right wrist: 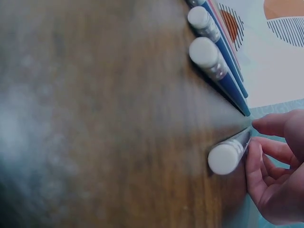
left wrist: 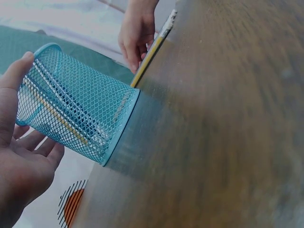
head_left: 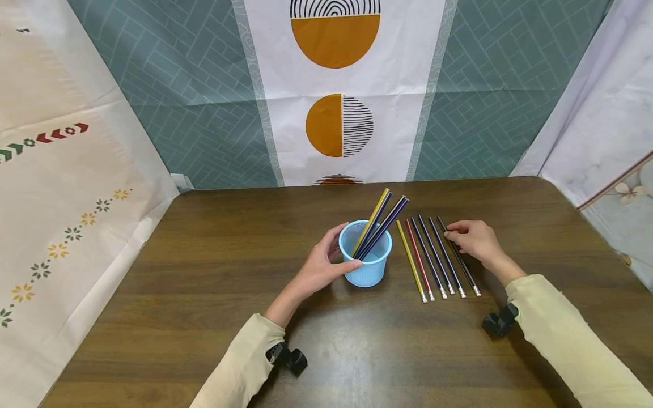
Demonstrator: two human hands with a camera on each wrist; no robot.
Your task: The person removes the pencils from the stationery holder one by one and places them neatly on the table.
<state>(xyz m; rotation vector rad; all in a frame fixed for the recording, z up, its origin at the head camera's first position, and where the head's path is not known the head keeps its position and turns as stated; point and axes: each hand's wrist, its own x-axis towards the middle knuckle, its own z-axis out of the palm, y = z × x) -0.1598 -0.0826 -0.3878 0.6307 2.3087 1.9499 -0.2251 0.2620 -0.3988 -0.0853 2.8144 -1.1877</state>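
My left hand [head_left: 320, 265] holds a light blue mesh pencil cup [head_left: 366, 276], its thumb at the near rim and its fingers round the far left side. Several pencils [head_left: 384, 224], yellow and dark blue, lean to the right inside the cup. At the right end of a row of pencils, my right hand [head_left: 475, 241] pinches a black pencil [head_left: 465, 270] near its far end between thumb and fingers. In the right wrist view, the white eraser [right wrist: 223, 159] of this pencil points at the camera, low over the wood.
Left of the black pencil lie a yellow pencil [head_left: 410, 260], a red pencil [head_left: 420, 259] and several dark blue pencils [head_left: 441, 255], erasers toward me. The brown wooden table [head_left: 229, 255] ends at a patterned cloth backdrop [head_left: 204, 113]. Each sleeve carries a black wrist camera [head_left: 499, 322].
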